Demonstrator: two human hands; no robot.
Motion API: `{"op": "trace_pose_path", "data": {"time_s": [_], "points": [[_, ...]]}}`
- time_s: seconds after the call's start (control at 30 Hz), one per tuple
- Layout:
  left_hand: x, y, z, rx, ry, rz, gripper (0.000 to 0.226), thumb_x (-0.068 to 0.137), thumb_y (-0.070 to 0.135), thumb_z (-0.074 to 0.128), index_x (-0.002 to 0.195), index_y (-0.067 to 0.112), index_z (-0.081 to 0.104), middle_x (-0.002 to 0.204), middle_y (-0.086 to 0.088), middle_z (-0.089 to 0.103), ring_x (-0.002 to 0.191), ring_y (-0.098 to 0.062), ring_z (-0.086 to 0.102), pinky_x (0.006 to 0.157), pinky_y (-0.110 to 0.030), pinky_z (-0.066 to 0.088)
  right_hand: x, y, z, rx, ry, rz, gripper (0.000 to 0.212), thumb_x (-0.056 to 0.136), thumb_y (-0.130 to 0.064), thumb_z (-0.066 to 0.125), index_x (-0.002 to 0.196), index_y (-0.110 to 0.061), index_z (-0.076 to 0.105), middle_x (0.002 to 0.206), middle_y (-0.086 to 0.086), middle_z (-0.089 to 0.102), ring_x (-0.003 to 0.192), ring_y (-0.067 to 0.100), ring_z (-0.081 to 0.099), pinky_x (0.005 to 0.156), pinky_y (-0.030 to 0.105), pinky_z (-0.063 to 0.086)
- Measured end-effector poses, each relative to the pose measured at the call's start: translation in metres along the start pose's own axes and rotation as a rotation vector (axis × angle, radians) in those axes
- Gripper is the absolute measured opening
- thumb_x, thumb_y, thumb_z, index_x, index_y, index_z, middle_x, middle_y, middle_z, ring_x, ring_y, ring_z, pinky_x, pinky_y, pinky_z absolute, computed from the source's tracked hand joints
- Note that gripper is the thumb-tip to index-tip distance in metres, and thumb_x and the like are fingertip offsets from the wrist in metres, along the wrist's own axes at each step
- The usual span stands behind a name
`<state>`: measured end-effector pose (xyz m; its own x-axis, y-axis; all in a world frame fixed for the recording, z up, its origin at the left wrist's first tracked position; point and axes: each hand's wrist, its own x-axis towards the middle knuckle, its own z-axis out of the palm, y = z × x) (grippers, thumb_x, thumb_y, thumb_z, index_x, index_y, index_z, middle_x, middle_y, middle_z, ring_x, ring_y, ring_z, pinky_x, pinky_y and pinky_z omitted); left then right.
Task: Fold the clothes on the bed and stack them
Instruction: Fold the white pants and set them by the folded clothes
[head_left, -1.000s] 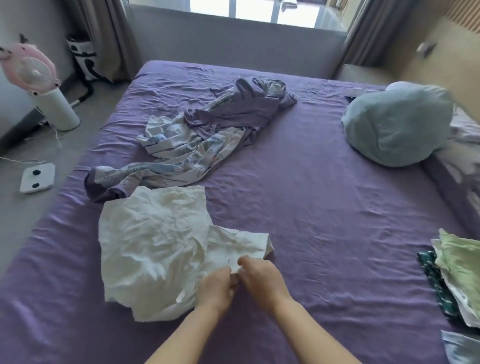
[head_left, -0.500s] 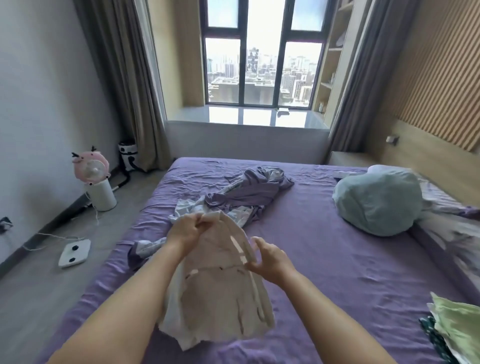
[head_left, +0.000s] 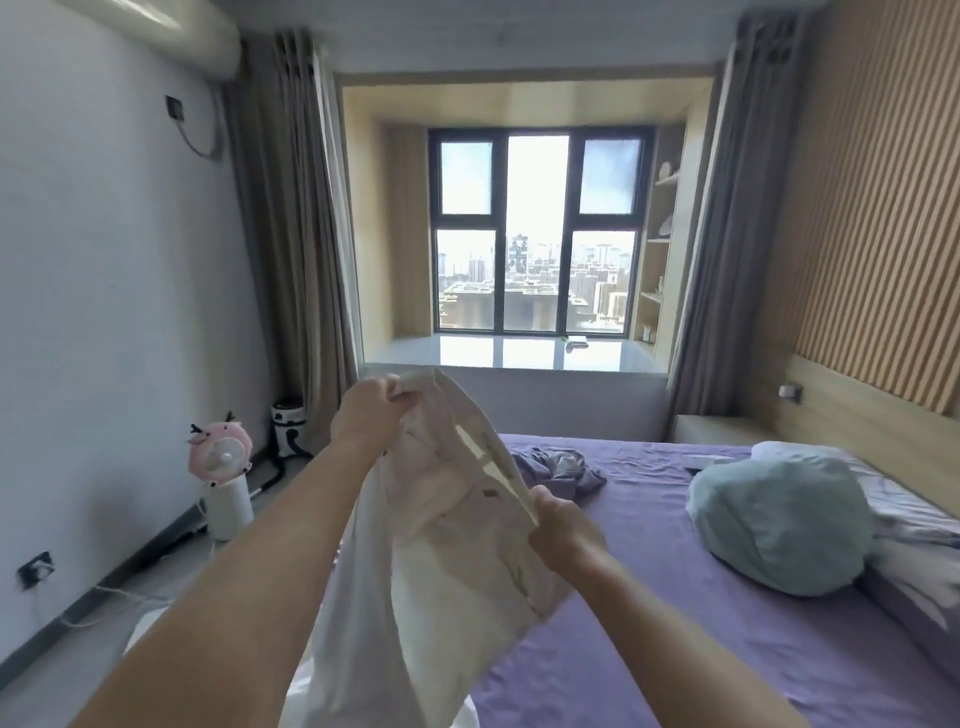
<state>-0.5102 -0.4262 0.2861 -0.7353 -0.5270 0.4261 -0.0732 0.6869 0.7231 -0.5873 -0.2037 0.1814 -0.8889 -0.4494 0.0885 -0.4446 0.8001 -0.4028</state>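
Lifted higher than half a second ago, the white garment (head_left: 441, 545) is held up above the near left of the purple bed (head_left: 701, 649), pinched at its top by the left hand (head_left: 366, 415) and at its right edge by the right hand (head_left: 563, 530).

Both bare forearms reach out in front of the person, stretched away from the body. The left hand (head_left: 366, 413) is raised higher and farther, its fingers curled round the top edge of the crumpled white cotton garment (head_left: 457, 545), knuckles turned up. The right hand (head_left: 563, 525) sits lower and nearer, to the right, fingers pinching the garment's right-hand edge. The two hands are held well apart, with the cloth between them.
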Motion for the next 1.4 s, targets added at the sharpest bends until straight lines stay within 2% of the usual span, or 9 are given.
{"op": "trace_pose_path", "data": {"time_s": [0.1, 0.3, 0.53, 0.63, 0.8, 1.1, 1.2, 1.27, 1.4], "points": [[0.004, 0.018, -0.002, 0.013, 0.025, -0.013, 0.027, 0.094, 0.031, 0.052, 0.088, 0.006, 0.06, 0.083, -0.01, 0.065, 0.083, -0.028, 0.063, 0.076, -0.04, 0.052, 0.007, -0.006, -0.036, 0.119, 0.099, 0.004, 0.031, 0.08, -0.01, 0.051, 0.11, -0.014, 0.052, 0.114, 0.01, 0.062, 0.106, 0.026, 0.058, 0.073, 0.025, 0.038], [0.005, 0.056, 0.0, -0.077, 0.156, 0.042, 0.03, 0.093, 0.027, 0.054, 0.069, 0.01, 0.051, 0.062, -0.002, 0.05, 0.067, -0.024, 0.05, 0.06, -0.031, 0.036, 0.015, -0.03, -0.103, 0.625, 0.215, 0.035, 0.023, 0.074, -0.011, 0.063, 0.095, -0.013, 0.052, 0.088, 0.003, 0.058, 0.072, 0.013, 0.053, 0.054, 0.024, 0.039], [0.029, 0.122, -0.029, -0.394, 0.169, 0.102, 0.024, 0.09, 0.023, 0.057, 0.071, 0.01, 0.053, 0.067, -0.003, 0.049, 0.065, -0.021, 0.045, 0.061, -0.031, 0.038, 0.016, -0.038, -0.212, 0.937, 0.454, -0.006, 0.019, 0.072, -0.001, 0.07, 0.077, -0.011, 0.054, 0.084, 0.011, 0.062, 0.081, 0.03, 0.062, 0.079, 0.044, 0.055], [0.034, 0.155, -0.035, -0.534, 0.159, 0.143, 0.013, 0.091, 0.021, 0.055, 0.098, 0.013, 0.061, 0.092, -0.007, 0.062, 0.08, -0.022, 0.057, 0.073, -0.036, 0.049, 0.011, -0.05, -0.251, 1.17, 0.433, -0.014, 0.021, 0.076, 0.004, 0.066, 0.077, -0.012, 0.053, 0.083, 0.011, 0.059, 0.074, 0.026, 0.061, 0.065, 0.037, 0.055], [0.025, 0.194, -0.018, -0.643, 0.078, 0.124, 0.007, 0.091, 0.018, 0.05, 0.088, 0.015, 0.055, 0.088, -0.006, 0.058, 0.074, -0.02, 0.055, 0.063, -0.029, 0.046, -0.007, -0.061, -0.279, 1.414, 0.301, -0.115, 0.026, 0.075, 0.012, 0.053, 0.095, -0.004, 0.058, 0.085, 0.013, 0.054, 0.078, 0.03, 0.058, 0.06, 0.038, 0.056], [-0.017, 0.245, 0.038, -0.714, -0.064, 0.19, 0.014, 0.091, 0.023, 0.057, 0.099, 0.014, 0.064, 0.093, -0.005, 0.066, 0.078, -0.018, 0.063, 0.07, -0.03, 0.054, -0.038, -0.032, -0.304, 1.394, 0.183, -0.252, 0.021, 0.086, 0.003, 0.056, 0.07, -0.009, 0.055, 0.069, 0.011, 0.053, 0.067, 0.024, 0.055, 0.074, 0.035, 0.05], [-0.026, 0.261, 0.053, -0.808, -0.1, 0.118, 0.023, 0.095, 0.022, 0.053, 0.109, 0.006, 0.063, 0.102, -0.013, 0.066, 0.084, -0.024, 0.064, 0.073, -0.034, 0.055, -0.049, -0.012, -0.301, 1.193, 0.156, -0.428, 0.015, 0.087, -0.005, 0.062, 0.098, -0.014, 0.056, 0.1, 0.01, 0.058, 0.094, 0.025, 0.06, 0.092, 0.038, 0.051], [-0.029, 0.268, 0.06, -0.877, -0.144, 0.075, 0.023, 0.095, 0.021, 0.054, 0.11, 0.005, 0.064, 0.106, -0.018, 0.066, 0.092, -0.03, 0.063, 0.083, -0.046, 0.053, -0.055, 0.007, -0.296, 0.943, 0.243, -0.447, 0.057, 0.083, -0.007, 0.068, 0.134, -0.015, 0.042, 0.121, 0.012, 0.053, 0.11, 0.024, 0.057, 0.09, 0.039, 0.054], [-0.043, 0.285, 0.08, -0.899, -0.232, 0.083, 0.02, 0.094, 0.023, 0.057, 0.104, 0.009, 0.066, 0.09, -0.011, 0.067, 0.077, -0.022, 0.063, 0.063, -0.033, 0.054, -0.06, 0.033, -0.299, 0.58, 0.589, -0.439, 0.064, 0.08, -0.026, 0.075, 0.137, -0.021, 0.046, 0.115, 0.01, 0.054, 0.105, 0.021, 0.055, 0.077, 0.042, 0.058]]}}
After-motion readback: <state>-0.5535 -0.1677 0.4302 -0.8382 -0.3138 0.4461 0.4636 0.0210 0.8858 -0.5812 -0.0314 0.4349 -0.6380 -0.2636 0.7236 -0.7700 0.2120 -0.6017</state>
